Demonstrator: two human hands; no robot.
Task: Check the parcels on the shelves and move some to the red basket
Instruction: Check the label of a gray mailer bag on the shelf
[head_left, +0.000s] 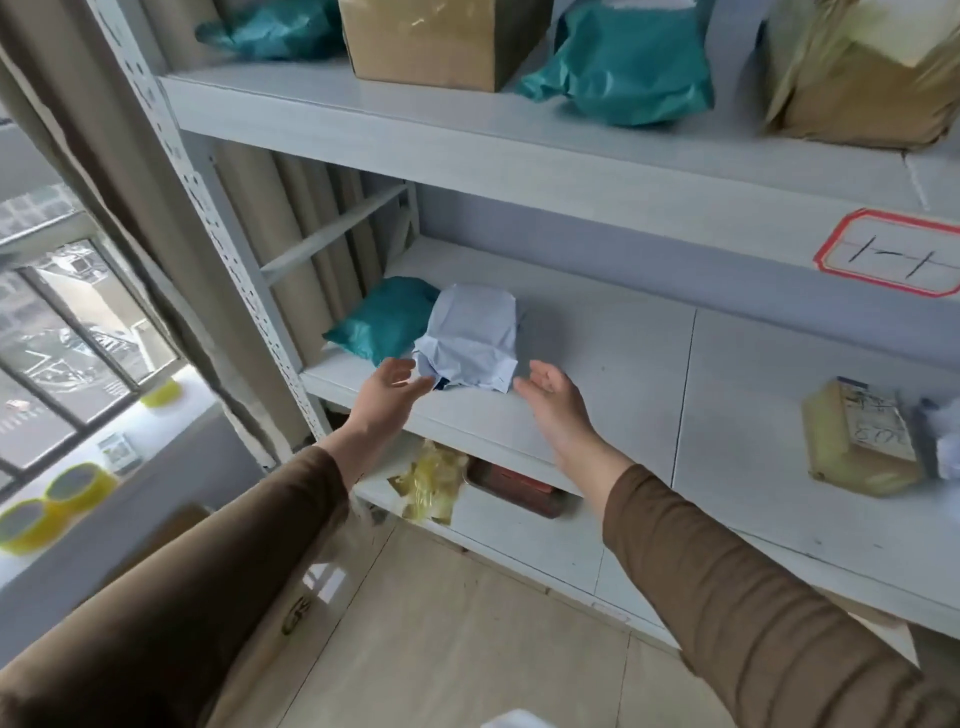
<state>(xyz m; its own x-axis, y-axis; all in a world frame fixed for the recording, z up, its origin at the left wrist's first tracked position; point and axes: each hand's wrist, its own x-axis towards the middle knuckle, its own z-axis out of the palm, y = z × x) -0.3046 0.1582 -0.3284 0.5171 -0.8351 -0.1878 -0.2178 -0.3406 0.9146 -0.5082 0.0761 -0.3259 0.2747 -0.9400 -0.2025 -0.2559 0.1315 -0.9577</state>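
My left hand (390, 387) and right hand (551, 391) reach out on either side of the pale blue parcel (470, 343), which sits near the front edge of the middle shelf (597, 364), leaning against a teal parcel (384, 319) at the shelf's left end. Both hands are open, palms turned inward, holding nothing; my left fingers (415, 383) are just at the parcel's lower corner, the right ones still a little apart from it. To take it well, I judge I should close in from both sides together and cup under the crumpled wrapping, since it looks soft and may sag or slip from a one-sided pinch. I should lift it straight toward me so the teal parcel isn't dragged off. The red basket is not in view.
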